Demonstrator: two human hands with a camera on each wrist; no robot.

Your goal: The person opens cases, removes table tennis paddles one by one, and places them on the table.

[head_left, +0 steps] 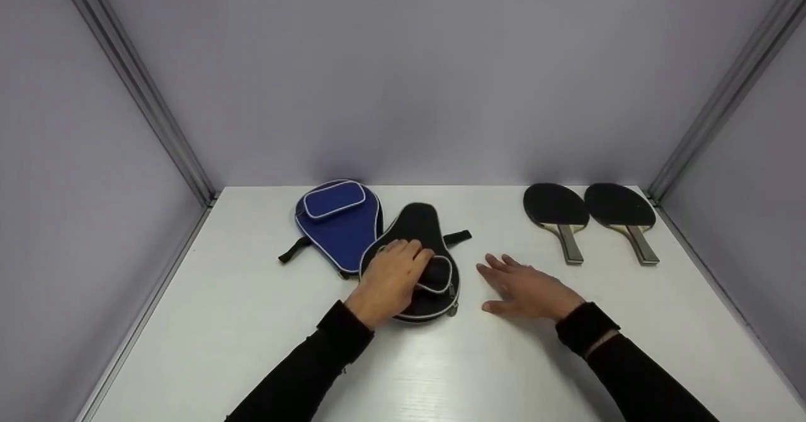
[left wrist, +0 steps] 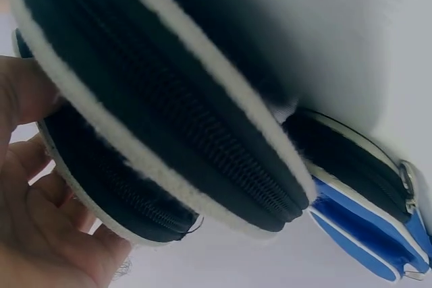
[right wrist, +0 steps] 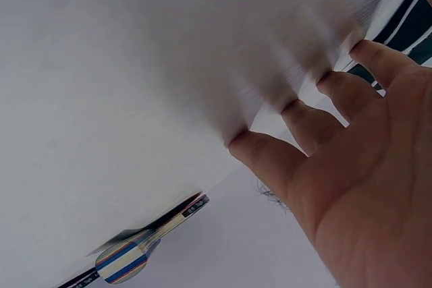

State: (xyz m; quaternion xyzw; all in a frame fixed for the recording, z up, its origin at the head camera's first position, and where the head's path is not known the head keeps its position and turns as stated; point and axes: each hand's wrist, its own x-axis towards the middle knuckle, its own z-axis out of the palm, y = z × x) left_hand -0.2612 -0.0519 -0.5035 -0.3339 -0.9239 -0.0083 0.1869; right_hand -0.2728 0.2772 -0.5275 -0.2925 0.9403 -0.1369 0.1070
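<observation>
A black table tennis paddle case [head_left: 417, 220] with white piping lies on the white table, its narrow end pointing away from me. My left hand [head_left: 389, 277] grips the small raised pocket on its top; in the left wrist view the thumb and curled fingers [left wrist: 57, 197] are on either side of that pocket. A blue paddle case [head_left: 343, 236] lies just behind and to the left, its tip against the black one. To the right of the black case, my right hand [head_left: 529, 291] is spread palm down, holding nothing, its fingertips at or just above the tabletop.
Two black-faced table tennis paddles [head_left: 555, 205] [head_left: 620, 206] lie side by side at the back right, handles toward me. Dark straps [head_left: 294, 250] [head_left: 458, 238] stick out from the cases. Grey walls [head_left: 403, 82] enclose the table [head_left: 252, 346] at the back and sides.
</observation>
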